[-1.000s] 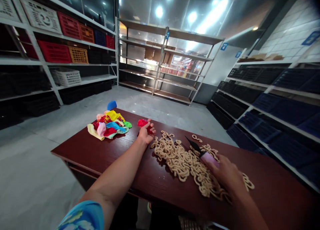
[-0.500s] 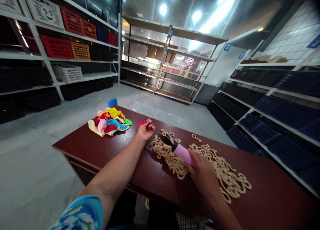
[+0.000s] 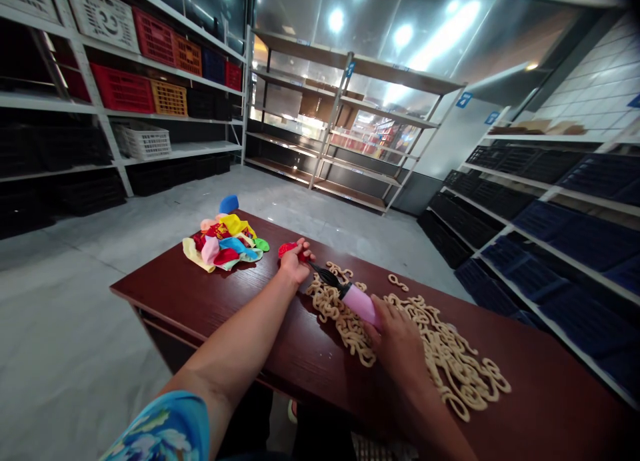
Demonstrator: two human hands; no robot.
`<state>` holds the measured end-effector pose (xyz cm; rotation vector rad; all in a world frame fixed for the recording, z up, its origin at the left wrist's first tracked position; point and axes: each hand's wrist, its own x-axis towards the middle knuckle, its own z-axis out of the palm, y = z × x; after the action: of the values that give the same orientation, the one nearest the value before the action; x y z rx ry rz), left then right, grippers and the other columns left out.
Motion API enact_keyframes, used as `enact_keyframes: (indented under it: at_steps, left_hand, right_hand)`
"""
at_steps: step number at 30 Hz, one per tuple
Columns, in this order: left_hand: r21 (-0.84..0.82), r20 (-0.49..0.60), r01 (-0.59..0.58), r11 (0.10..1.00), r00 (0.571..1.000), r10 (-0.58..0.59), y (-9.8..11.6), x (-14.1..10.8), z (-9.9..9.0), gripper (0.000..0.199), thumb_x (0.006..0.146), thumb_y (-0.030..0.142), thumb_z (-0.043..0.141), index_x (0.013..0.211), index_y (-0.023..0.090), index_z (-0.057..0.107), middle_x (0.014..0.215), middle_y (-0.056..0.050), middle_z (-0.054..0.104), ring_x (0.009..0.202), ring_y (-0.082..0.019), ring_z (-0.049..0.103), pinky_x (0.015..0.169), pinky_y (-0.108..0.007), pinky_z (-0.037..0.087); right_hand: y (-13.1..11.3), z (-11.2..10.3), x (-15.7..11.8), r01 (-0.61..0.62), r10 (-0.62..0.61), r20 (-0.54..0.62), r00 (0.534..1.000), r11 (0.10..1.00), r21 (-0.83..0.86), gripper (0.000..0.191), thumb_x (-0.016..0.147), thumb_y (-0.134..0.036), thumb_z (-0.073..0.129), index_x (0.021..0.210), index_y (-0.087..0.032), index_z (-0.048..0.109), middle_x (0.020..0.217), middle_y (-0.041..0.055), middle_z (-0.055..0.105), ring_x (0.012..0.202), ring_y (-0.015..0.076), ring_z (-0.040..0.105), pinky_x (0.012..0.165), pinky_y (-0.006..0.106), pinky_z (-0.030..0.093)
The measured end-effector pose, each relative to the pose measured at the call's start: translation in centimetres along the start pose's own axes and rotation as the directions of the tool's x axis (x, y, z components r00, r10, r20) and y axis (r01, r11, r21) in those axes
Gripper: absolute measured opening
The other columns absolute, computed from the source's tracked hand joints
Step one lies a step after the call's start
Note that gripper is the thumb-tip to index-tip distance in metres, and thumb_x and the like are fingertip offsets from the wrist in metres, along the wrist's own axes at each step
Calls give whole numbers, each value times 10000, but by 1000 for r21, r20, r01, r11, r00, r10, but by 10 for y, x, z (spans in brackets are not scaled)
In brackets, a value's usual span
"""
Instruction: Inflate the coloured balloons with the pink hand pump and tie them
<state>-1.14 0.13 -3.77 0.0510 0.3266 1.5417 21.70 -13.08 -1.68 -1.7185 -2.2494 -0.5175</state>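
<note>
Dark-red tabletop (image 3: 300, 341) is filling the lower part of my feed, and at the near left a blue patterned sleeve (image 3: 165, 424) is showing. Closest to the middle, I am seeing the right hand (image 3: 400, 341) wrapping closed around the lower part of a pink-handled tool (image 3: 360, 304), whose dark tapered end is pointing at the left hand. I am judging it light and stiff, its smooth handle perhaps slipping a little, so the thick pink part is offering the surest hold. Under and beside it, tan loops (image 3: 457, 354) are lying in two heaps; they are looking light and bendy, likely to tangle. Farther out, the left hand (image 3: 296, 264) is turning its palm up, fingers partly curling around a red piece (image 3: 286, 249); how firmly, I am not able to tell, nor whether the tool's tip is touching it. I am expecting that piece to be soft and thin, best pinched by an edge. Beyond, a colourful pile (image 3: 225, 244) is lying near the table's far left corner, and metal shelves (image 3: 350, 193) are standing across the floor.
</note>
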Motion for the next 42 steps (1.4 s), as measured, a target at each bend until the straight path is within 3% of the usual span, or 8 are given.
enact_keyframes:
  at_steps: [7, 11, 15, 20, 26, 33, 39, 42]
  left_hand:
    - [195, 12, -127, 972, 992, 127, -14, -7, 7, 378, 710, -12, 518, 1010, 204, 443, 805, -14, 602, 492, -76, 509, 522, -227, 420]
    - [170, -36, -91, 981, 995, 98, -15, -10, 9, 407, 702, -26, 534, 1013, 210, 419, 849, -37, 625, 537, -107, 558, 575, -276, 464]
    - [91, -58, -19, 996, 998, 24, -9, -8, 7, 269, 716, -14, 531, 914, 164, 489, 768, -27, 615, 536, -101, 553, 579, -273, 469]
    - [-36, 6, 57, 998, 998, -57, -1, -5, 4, 50, 801, 130, 509, 757, 144, 530, 600, 4, 529, 536, -117, 540, 631, -335, 488]
    - [-40, 0, 44, 998, 999, -44, -1, -6, 6, 349, 816, 404, 513, 580, 160, 433, 507, 18, 422, 525, -135, 509, 671, -400, 496]
    - [52, 19, 39, 998, 999, -40, -3, -16, 9, 333, 834, 391, 486, 599, 171, 404, 526, 19, 419, 505, -125, 479, 582, -332, 469]
    - [136, 47, -134, 982, 991, 128, -8, -30, 33, 410, 850, 402, 441, 560, 190, 243, 459, 55, 263, 388, -92, 343, 436, -255, 357]
    - [232, 37, -196, 953, 981, 193, -13, -34, 53, 383, 848, 372, 432, 564, 195, 248, 453, 60, 256, 367, -87, 324, 403, -243, 318]
  right_hand:
    - [-11, -4, 8, -21, 21, 0, 1000, 1000, 2, 441, 816, -366, 510, 1224, -209, 454, 1094, 77, 590, 952, 217, 528, 804, 338, 371]
    - [-18, -8, 18, -8, 8, -2, 1000, 1000, 17, 452, 805, -359, 532, 1227, -214, 455, 1080, 68, 595, 946, 212, 520, 818, 334, 355]
    - [-22, -12, 34, 34, -34, 4, 999, 999, 0, 436, 794, -355, 545, 1197, -203, 477, 1086, 72, 589, 931, 209, 517, 796, 332, 344]
    - [-22, -4, 54, 106, -106, 16, 994, 994, 1, 454, 791, -369, 542, 1211, -216, 467, 1082, 74, 589, 928, 222, 513, 754, 334, 337]
    - [-17, 21, 55, 130, -127, -33, 991, 983, 128, 467, 816, -393, 510, 1238, -204, 445, 1154, 84, 568, 977, 224, 506, 808, 330, 333]
    - [-18, 21, 49, 111, -109, -21, 994, 975, 193, 484, 796, -392, 549, 1234, -222, 435, 1155, 80, 559, 989, 217, 494, 838, 327, 322]
    - [-13, 25, 49, -10, 6, 22, 1000, 978, 210, 732, 698, -524, 619, 1292, -189, 350, 1121, 111, 564, 959, 252, 514, 801, 352, 349]
    - [-12, 26, 49, -24, 11, 52, 999, 970, 243, 602, 720, -508, 603, 1196, -188, 419, 1047, 98, 584, 916, 225, 542, 757, 319, 366]
